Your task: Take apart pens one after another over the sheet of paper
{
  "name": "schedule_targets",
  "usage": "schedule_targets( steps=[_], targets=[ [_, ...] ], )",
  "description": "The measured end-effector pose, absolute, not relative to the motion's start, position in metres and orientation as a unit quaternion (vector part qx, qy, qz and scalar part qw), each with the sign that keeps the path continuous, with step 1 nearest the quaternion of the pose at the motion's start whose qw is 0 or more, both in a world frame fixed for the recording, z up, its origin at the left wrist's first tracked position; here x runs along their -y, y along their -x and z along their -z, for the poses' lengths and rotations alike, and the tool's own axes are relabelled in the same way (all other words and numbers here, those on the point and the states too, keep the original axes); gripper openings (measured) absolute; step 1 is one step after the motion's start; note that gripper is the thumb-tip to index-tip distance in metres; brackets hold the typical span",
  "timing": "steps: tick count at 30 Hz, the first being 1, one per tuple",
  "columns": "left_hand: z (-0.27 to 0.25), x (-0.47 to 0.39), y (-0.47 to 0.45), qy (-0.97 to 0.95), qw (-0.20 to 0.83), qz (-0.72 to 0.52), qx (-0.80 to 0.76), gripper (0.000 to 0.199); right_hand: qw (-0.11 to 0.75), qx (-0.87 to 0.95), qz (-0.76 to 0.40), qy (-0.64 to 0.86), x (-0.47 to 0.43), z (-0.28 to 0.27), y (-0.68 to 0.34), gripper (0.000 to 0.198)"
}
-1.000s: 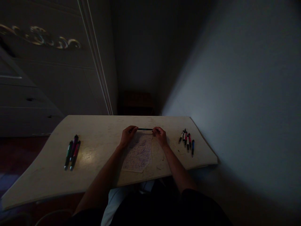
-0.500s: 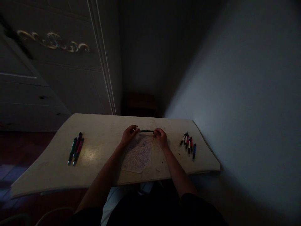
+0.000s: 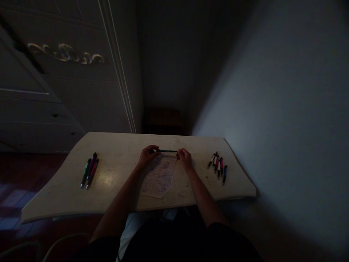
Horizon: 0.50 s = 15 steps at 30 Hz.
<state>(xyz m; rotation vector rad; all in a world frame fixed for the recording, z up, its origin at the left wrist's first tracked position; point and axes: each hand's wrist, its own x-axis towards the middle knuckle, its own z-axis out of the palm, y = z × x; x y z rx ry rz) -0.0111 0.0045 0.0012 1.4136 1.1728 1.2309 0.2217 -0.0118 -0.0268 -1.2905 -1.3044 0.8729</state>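
Observation:
A slim dark green pen (image 3: pixel 168 151) lies level between my two hands, just beyond the far edge of a sheet of paper. My left hand (image 3: pixel 148 154) pinches its left end between thumb and fingers. At the other end my right hand (image 3: pixel 184 158) is closed on the pen's tip, which the fingers hide. Beneath and in front of the hands is the scribble-covered paper (image 3: pixel 158 178), partly under my left wrist.
On the pale table (image 3: pixel 117 196), three large pens (image 3: pixel 89 171) in green, purple and red lie to the left. Several smaller pens (image 3: pixel 218 165) lie at the right, with a blue pen (image 3: pixel 225 174) beside them. A cabinet (image 3: pixel 81 94) stands behind left; a wall (image 3: pixel 286 109) rises right.
Both hands still hold the pen level and have shifted very slightly left in view. The camera view has moved a little; the other pens and the paper lie as before.

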Motion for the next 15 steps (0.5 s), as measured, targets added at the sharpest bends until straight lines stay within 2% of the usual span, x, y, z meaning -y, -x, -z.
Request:
schedule_targets(
  steps=[4, 11, 15],
  targets=[
    [0.0004, -0.0052, 0.0101, -0.582, 0.441, -0.474, -0.492, 0.030, 0.524, 0.547, -0.350, 0.550, 0.0121, 0.0256, -0.2214, 0.048],
    [0.0012, -0.0054, 0.0102, -0.579, 0.426, -0.492, -0.491, 0.024, 0.561, 0.546, -0.364, 0.504, 0.0105, 0.0253, -0.2225, 0.039],
    [0.0004, -0.0045, 0.0103, -0.578, 0.428, -0.490, -0.492, 0.025, 0.552, 0.591, -0.322, 0.493, 0.0096, 0.0239, -0.2230, 0.025]
  ],
)
